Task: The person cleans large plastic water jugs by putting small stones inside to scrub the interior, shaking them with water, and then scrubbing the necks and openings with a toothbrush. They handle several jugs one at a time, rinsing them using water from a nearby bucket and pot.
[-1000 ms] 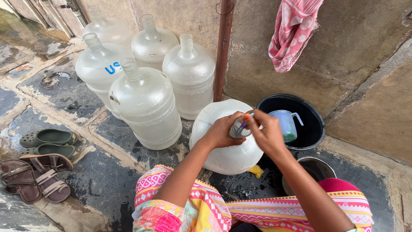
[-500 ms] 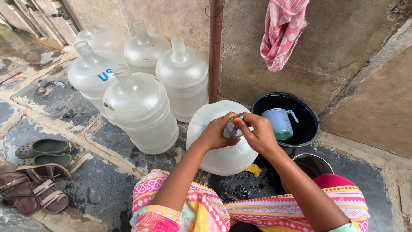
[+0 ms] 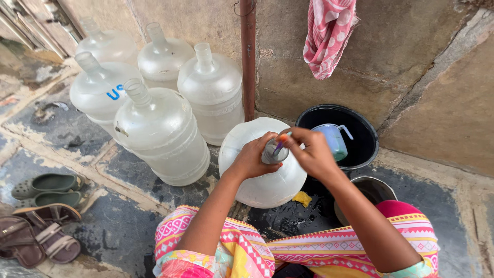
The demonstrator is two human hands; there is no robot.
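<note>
Since the earlier pictures our view has drifted a little right, while both hands have kept to the mouth of the tilted water jug [image 3: 262,175] and our right hand has turned slightly over it. Our left hand [image 3: 254,159] wraps the jug's neck, fingers closed around it. Our right hand [image 3: 311,154] pinches a thin brush [image 3: 280,145] with an orange and blue handle, fingers narrow, its tip dipped into the opening. This jug lies tipped toward us on the wet stone floor, just in front of our knees, touching a black bucket [image 3: 360,154] that holds a pale blue jug-shaped mug [image 3: 334,140]. A steel pot [image 3: 375,188] sits just beside our right forearm, and a yellow scrap [image 3: 302,198] lies under the jug.

We judge the scrubbing to be in progress at the neck only. Five more big jugs [image 3: 159,136] stand upright against the wall to the left; whether they are already cleaned we cannot tell. Sandals [image 3: 41,237] lie at far left, and a pink cloth [image 3: 327,36] hangs above.
</note>
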